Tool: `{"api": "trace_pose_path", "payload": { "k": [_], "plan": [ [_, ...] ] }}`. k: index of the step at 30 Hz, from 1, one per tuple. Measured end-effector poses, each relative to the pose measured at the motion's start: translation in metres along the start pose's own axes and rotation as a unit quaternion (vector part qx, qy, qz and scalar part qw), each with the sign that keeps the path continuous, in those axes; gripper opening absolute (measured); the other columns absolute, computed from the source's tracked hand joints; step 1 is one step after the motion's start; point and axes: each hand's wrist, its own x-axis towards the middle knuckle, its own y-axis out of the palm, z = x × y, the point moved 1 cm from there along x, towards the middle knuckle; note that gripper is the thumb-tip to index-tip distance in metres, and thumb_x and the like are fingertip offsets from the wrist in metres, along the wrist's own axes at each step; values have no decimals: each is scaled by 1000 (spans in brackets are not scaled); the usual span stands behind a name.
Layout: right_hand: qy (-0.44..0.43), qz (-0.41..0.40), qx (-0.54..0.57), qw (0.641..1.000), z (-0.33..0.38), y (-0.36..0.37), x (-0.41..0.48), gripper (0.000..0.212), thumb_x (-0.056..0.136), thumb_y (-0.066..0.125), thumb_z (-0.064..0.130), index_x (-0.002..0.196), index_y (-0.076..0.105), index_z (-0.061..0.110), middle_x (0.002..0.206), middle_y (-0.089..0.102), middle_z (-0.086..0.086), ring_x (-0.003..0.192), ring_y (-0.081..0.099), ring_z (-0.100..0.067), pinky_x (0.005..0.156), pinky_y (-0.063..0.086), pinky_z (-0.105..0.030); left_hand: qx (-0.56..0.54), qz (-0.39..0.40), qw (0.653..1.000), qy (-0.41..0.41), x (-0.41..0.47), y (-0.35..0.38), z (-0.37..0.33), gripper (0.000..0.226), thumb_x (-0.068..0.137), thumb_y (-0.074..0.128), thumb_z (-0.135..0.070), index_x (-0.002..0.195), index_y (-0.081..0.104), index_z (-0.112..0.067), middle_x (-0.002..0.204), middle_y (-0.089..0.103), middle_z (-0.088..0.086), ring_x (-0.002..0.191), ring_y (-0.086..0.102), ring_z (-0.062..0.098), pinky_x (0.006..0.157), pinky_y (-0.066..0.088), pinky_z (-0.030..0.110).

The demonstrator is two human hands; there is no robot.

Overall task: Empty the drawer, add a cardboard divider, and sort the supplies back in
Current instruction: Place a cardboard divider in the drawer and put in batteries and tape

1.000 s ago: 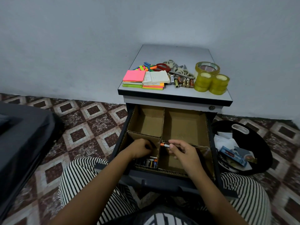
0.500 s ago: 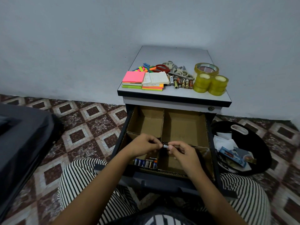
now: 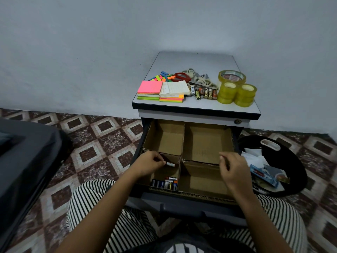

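The open drawer (image 3: 189,207) holds a cardboard divider (image 3: 182,143) with four compartments. Several batteries (image 3: 165,183) lie in the near left compartment. Above that compartment my left hand (image 3: 150,163) pinches a battery (image 3: 170,164) by one end. My right hand (image 3: 232,168) hovers over the near right compartment with loosely curled fingers and holds nothing. On the cabinet top (image 3: 198,59) lie sticky note pads (image 3: 161,91), coloured page flags (image 3: 162,77), scissors (image 3: 196,78), more batteries (image 3: 205,93) and rolls of tape (image 3: 235,90).
A black bag (image 3: 284,161) with papers and a blue packet stands on the tiled floor right of the drawer. A dark case (image 3: 23,154) lies at the left. My striped trouser legs are under the drawer front.
The battery passed from my right hand to my left hand. My left hand carried it over the near left compartment, and my right hand drew back to the right, now holding nothing.
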Motion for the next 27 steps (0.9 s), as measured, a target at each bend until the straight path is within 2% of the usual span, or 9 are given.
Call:
{"api": "trace_pose_path", "payload": {
  "k": [4, 8, 12, 16, 27],
  "plan": [
    [24, -3, -32, 999, -16, 3, -2, 14, 84, 62, 2, 95, 69, 5, 90, 67, -12, 84, 60, -30, 75, 41, -31, 31, 9, 999, -23, 7, 8, 4, 16, 92, 58, -26, 100, 66, -15, 85, 58, -5, 69, 51, 0, 57, 37, 13],
    [72, 27, -29, 997, -19, 7, -3, 13, 87, 59, 11, 96, 69, 10, 94, 66, -8, 89, 58, -27, 76, 45, -38, 52, 26, 997, -46, 13, 16, 2, 21, 93, 57, -26, 101, 68, -10, 100, 66, 6, 91, 61, 15, 76, 47, 24],
    [91, 37, -26, 995, -18, 8, -4, 12, 88, 58, 12, 93, 70, 11, 94, 65, -7, 91, 57, -27, 79, 44, -42, 70, 52, 994, -65, 21, 23, -1, 24, 93, 56, -25, 99, 69, -6, 101, 69, 11, 85, 61, 14, 71, 42, 24],
    [100, 41, -19, 994, -19, 7, -4, 13, 88, 59, 12, 94, 70, 12, 96, 65, -8, 93, 57, -26, 81, 45, -44, 84, 89, 990, -75, 26, 31, -2, 24, 92, 58, -21, 105, 67, -4, 109, 66, 13, 101, 61, 23, 76, 43, 24],
    [107, 43, -17, 993, -18, 8, -5, 13, 88, 59, 13, 94, 70, 13, 97, 64, -6, 94, 57, -25, 83, 43, -44, 145, 99, 984, -38, 26, 38, 6, 31, 89, 60, -17, 118, 62, -6, 119, 62, 13, 110, 58, 24, 88, 44, 26]
  ]
}}
